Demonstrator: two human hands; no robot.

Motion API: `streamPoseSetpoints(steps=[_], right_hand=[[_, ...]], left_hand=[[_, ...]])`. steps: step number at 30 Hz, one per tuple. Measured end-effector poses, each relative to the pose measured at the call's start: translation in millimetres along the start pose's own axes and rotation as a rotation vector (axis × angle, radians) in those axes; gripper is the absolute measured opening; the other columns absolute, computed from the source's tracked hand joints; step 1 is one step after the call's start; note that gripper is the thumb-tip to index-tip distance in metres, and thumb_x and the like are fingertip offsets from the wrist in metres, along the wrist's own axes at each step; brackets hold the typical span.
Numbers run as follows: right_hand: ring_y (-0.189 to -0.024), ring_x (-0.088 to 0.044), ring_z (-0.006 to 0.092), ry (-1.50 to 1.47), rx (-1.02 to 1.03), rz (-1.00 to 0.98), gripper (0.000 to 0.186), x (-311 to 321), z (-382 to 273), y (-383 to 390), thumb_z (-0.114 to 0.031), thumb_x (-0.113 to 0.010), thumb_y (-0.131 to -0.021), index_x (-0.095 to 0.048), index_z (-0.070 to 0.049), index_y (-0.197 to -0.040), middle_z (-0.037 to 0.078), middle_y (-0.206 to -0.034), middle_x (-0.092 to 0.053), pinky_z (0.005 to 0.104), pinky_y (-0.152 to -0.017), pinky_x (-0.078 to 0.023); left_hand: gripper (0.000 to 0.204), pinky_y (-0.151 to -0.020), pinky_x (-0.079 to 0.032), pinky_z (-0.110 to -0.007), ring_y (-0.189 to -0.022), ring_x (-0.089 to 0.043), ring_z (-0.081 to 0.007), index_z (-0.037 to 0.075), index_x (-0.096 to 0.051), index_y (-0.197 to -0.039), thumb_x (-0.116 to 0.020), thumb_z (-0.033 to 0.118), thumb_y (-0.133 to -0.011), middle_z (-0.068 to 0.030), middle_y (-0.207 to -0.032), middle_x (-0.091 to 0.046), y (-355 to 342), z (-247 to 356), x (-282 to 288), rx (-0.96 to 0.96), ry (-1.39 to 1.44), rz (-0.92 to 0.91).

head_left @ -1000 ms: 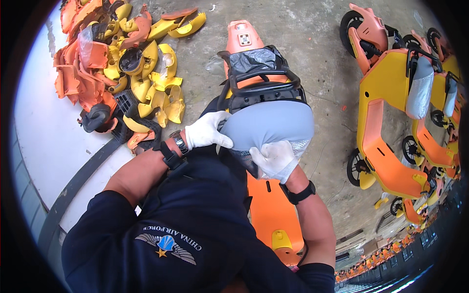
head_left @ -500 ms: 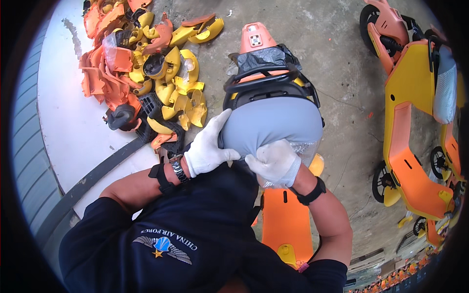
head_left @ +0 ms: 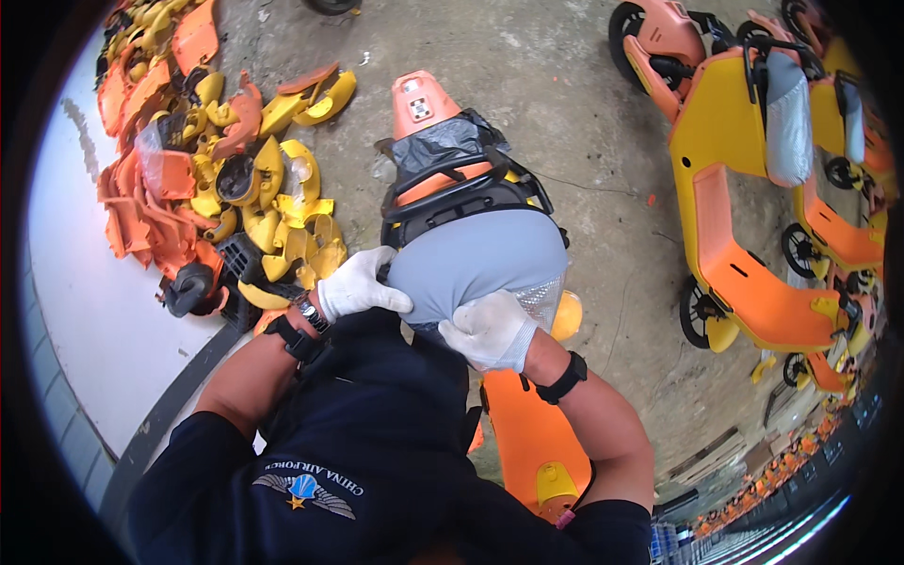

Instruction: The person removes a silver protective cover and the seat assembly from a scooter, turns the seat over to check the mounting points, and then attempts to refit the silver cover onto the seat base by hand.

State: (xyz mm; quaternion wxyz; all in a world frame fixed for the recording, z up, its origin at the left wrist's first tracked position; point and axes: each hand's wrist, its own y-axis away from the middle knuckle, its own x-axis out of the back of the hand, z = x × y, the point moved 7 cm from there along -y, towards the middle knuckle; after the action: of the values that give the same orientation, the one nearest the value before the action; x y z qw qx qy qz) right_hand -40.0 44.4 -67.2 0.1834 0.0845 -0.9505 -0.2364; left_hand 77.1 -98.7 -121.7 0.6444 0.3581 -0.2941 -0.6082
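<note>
A stained grey concrete floor bears 1 orange scooter with a grey seat. Left of this scooter, a loose heap of orange and yellow plastic shells, mixed with black parts, spreads out. Right of the scooter and well apart from it stand several orange-and-yellow scooters. Nearer the scooter's right side lies 1 small orange scrap.

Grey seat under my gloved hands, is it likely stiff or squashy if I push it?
Probably squashy on top: the grey seat has a cover that creases beside your right hand. The silvery wrap looks thin and crinkled, so it would likely crumple easily.
</note>
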Motion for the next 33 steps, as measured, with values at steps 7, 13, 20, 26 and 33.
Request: streamPoseSetpoints(steps=[7, 13, 20, 26, 33], right_hand=[[-0.064, -0.064, 0.0367, 0.07, -0.058, 0.076, 0.042, -12.8, -7.8, 29.1, -0.034, -0.05, -0.09, -0.066, -0.006, -0.064, 0.017, -0.065, -0.063, 0.0463, -0.066, -0.051], [-0.068, -0.064, 0.0305, -0.451, -0.265, 0.118, 0.044, 28.4, 14.8, 65.2, -0.039, -0.053, -0.089, -0.064, 0.0, -0.074, 0.017, -0.072, -0.065, 0.0387, -0.066, -0.049], [-0.091, -0.066, 0.0247, -0.682, -0.352, 0.718, 0.036, 21.3, 210.0, 95.5, -0.033, -0.057, -0.087, -0.067, -0.001, -0.102, 0.015, -0.095, -0.07, 0.0339, -0.082, -0.049], [-0.08, -0.057, 0.0143, -1.032, -0.043, 0.59, 0.036, -17.7, 222.0, 68.0, -0.036, -0.06, -0.088, -0.067, -0.003, -0.099, 0.005, -0.083, -0.065, 0.0289, -0.076, -0.046], [-0.081, -0.056, 0.0102, -0.926, -0.01, 0.565, 0.026, -6.2, 211.6, 73.1, -0.023, -0.06, -0.089, -0.068, -0.004, -0.105, 0.0, -0.082, -0.062, 0.0268, -0.076, -0.046]], left_hand=[[0.085, -0.088, -0.049, -0.032, -0.098, -0.06, -0.0187, -0.009, -0.052, -0.12, -0.092, 0.035, -0.058, -0.0129, -0.104, -0.064, -11.1, 85.0, -33.8, -0.232, -0.155, 0.0], [0.076, -0.087, -0.05, -0.031, -0.098, -0.062, -0.0176, -0.008, -0.051, -0.119, -0.089, 0.025, -0.061, -0.014, -0.105, -0.064, -5.3, 79.1, -33.9, -0.225, -0.188, 0.141], [0.096, -0.091, -0.048, -0.033, -0.103, -0.059, -0.0199, -0.008, -0.045, -0.124, -0.092, 0.042, -0.058, -0.0148, -0.11, -0.061, -0.1, 91.8, -46.4, -0.201, -0.259, -0.008], [0.073, -0.089, -0.048, -0.033, -0.101, -0.059, -0.0191, -0.008, -0.043, -0.129, -0.075, 0.038, -0.082, -0.0156, -0.11, -0.061, -12.1, 146.3, -102.0, -0.249, -0.451, -0.044], [0.038, -0.082, -0.049, -0.028, -0.091, -0.059, -0.0136, -0.005, -0.06, -0.115, -0.065, 0.023, -0.089, -0.0095, -0.099, -0.065, -43.6, 177.4, -125.2, -0.132, -0.657, 0.07]])
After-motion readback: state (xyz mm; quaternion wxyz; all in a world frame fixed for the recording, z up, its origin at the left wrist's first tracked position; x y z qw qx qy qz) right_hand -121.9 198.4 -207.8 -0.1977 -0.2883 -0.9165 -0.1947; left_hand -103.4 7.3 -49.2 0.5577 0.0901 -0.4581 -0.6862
